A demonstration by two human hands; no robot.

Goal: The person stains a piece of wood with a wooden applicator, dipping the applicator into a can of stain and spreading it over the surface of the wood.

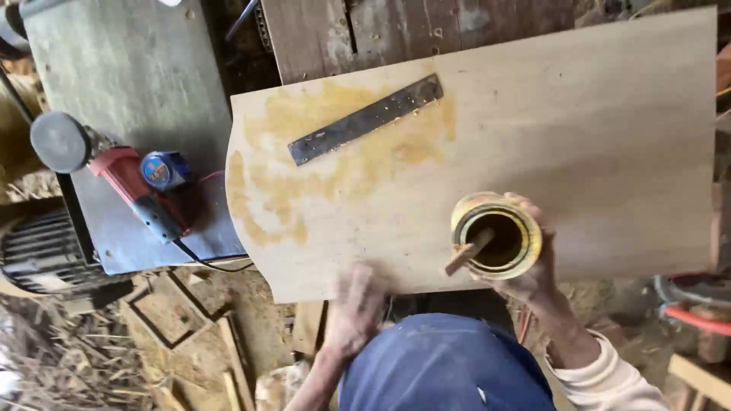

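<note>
Can [496, 235] upright, mouth up, gripped by right hand [533, 266]; left hand [354, 308] flat, unclenched on board [594, 129].

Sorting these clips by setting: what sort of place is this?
Most likely a woodworking shop: a rounded plywood board smeared with yellow glue, a red power sander beside a tape measure, and wood scraps on the floor.
</note>
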